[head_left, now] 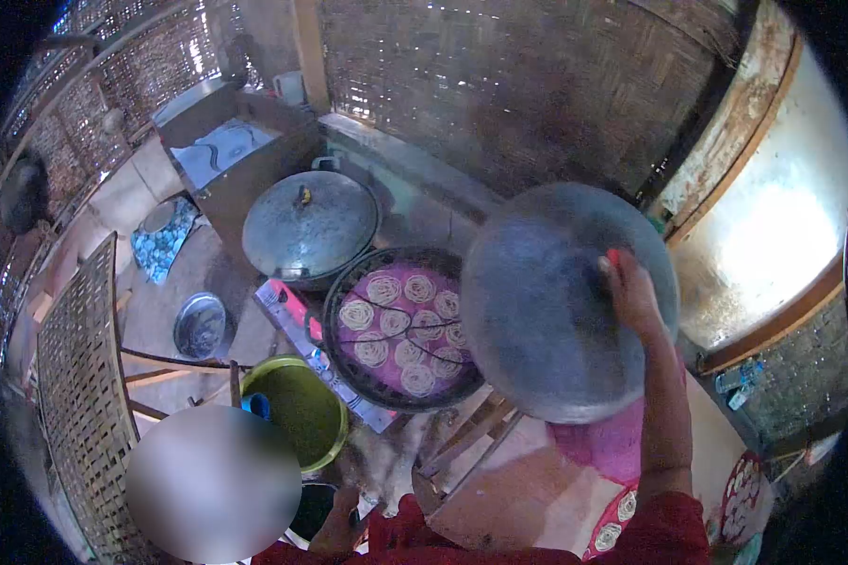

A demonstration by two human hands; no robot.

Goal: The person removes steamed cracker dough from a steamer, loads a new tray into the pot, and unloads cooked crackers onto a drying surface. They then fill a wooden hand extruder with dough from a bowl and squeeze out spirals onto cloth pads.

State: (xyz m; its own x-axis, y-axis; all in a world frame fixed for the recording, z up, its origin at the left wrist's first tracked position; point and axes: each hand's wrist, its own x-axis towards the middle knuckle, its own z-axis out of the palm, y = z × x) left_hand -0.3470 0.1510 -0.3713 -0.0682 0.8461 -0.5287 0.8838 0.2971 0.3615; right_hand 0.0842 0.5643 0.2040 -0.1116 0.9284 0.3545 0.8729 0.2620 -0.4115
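Note:
My right hand is closed around the knob of a large round metal lid. The lid is held tilted, overlapping the right side of a wide dark pan. Inside the pan, a pink perforated-looking sheet carries several pale coiled noodle nests under thin dark strands. My left hand is low at the bottom edge, beside a dark-filled bucket; I cannot tell what its fingers hold. Part of a pink cloth shows below the lid.
A second lidded pot stands behind the pan. To the left are a green basin with a blue cup, a metal bowl and a woven panel. Trays of coils lie lower right. A blurred disc covers the lower left.

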